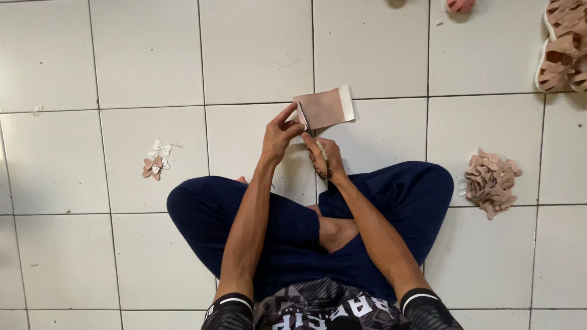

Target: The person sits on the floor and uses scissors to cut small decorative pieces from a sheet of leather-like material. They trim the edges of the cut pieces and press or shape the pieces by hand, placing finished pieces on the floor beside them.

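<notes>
While the person sits cross-legged on the white tiled floor [147,55], both hands work just above the knees, toward the middle of the floor. The left hand [280,133] pinches the near corner of a flat pinkish-tan sheet [324,107] with a white strip along its far edge; its fingers are closed narrow on that corner. The right hand [324,160] is curled shut around a thin tool [320,150], too small to make out clearly, whose tip points up at the sheet's lower edge.

The sheet looks light and thin, somewhat stiff since it stays flat when held by one corner, yet likely to bend or crease under a hard squeeze. An edge or corner pinch seems the safest hold, leaving the face free.

To the right side of the floor, beside the knee, lies a heap of tan bow-shaped cutouts [491,182]. A few more tan and white bow pieces [156,162] lie well apart on the left. Tan sandals [562,46] are stacked at the far right corner, and a pink object [460,5] shows at the far edge. Nothing stands between the hands and the sheet.
</notes>
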